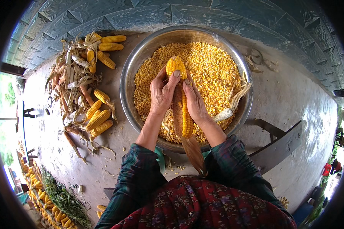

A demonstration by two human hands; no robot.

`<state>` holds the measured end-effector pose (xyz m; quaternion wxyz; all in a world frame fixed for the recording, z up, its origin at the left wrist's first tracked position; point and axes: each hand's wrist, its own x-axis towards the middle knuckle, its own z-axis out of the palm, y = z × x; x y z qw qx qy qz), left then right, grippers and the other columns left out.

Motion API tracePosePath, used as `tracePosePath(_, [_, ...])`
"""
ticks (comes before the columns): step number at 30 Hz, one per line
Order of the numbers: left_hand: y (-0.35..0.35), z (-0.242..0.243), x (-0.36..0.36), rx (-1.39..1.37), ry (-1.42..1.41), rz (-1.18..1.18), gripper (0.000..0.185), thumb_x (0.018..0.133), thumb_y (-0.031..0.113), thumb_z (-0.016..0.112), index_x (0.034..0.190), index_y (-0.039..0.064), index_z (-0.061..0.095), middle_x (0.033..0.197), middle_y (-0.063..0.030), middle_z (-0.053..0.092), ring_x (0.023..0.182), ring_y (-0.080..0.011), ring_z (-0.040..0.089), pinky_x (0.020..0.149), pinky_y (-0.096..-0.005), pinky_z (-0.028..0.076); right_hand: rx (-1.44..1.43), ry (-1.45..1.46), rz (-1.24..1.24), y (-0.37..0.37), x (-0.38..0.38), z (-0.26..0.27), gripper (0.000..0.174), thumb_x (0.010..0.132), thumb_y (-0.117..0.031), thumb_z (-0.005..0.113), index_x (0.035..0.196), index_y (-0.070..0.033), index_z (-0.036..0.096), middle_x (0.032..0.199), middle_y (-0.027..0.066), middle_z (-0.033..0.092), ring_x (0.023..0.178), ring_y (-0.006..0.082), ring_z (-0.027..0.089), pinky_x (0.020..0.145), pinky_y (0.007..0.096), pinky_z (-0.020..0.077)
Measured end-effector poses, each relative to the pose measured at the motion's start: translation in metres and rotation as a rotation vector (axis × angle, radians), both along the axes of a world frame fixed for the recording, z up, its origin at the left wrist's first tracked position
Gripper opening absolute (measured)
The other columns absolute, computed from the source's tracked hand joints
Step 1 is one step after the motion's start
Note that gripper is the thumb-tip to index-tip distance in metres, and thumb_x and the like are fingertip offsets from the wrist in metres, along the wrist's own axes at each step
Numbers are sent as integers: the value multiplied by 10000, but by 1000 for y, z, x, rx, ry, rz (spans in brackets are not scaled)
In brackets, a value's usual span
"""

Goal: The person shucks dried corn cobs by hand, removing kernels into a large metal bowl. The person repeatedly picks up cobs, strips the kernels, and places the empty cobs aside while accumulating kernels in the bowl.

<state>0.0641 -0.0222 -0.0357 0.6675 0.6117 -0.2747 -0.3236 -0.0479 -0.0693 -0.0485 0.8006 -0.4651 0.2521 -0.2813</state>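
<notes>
Both my hands grip one dried corn cob [188,120] above a wide metal basin [128,61]. Kernels are gone from a broad strip along the cob's left side, baring the reddish core, while yellow rows stay at the tip and right side. My left hand [164,91] wraps the upper part, its thumb pressed on kernels near the tip. My right hand [195,100] holds the right side, thumb beside the other. Brown husk [194,154] trails from the cob's near end. Loose kernels [212,65] fill much of the basin. A pale stripped cob [223,114] with husk lies at its right side.
Left of the basin, husks and bare cobs [71,74] lie heaped with several full corn ears [99,119]. A dark wooden bench [278,146] stands at the right. Blue-grey wall tiles [200,17] rise behind. More corn ears [50,206] and green stalks [64,197] lie at the lower left.
</notes>
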Motion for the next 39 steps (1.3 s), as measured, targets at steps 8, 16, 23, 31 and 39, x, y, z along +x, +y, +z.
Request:
tracePosePath(8, [3,-9,-3,42,-173,55,655,966,457,576,1338,-75,492,1095,-149,680,986,-153,623,855,-278,481,46,-24,26,1,-2,-2,650,1061,-355,385,1541,-12,111,1475,75,370,1348,120,364,1123,250,284])
tracePosePath(16, [1,-20,-9,64,-279,173,606,998,406,518,1373,-67,462,1010,-171,698,915,-174,660,801,-287,499,20,-11,8,4,-1,-4,666,1057,-365,394,1531,15,123,1471,97,381,1351,128,359,1116,252,290])
tracePosePath(23, [4,-10,-7,224,-461,208,360,1007,175,459,1262,-47,581,855,-187,682,784,-187,659,717,-312,509,62,60,-101,5,1,8,645,1059,-371,395,1530,7,169,1262,13,458,1139,77,436,1006,204,337])
tracePosePath(31, [-3,-10,-5,59,-213,-65,646,934,457,632,1338,-35,521,1053,-120,695,886,-136,638,758,-295,505,-168,12,-89,-5,4,-6,630,1066,-389,328,1535,-7,154,1512,114,328,1386,173,317,1138,290,253])
tracePosePath(39, [-1,-18,-11,192,-472,72,577,983,300,527,1400,-82,412,759,-184,662,662,-242,653,634,-338,507,-125,-11,-69,-6,4,-7,636,1063,-387,349,1531,0,161,1509,111,343,1381,168,325,1132,280,252])
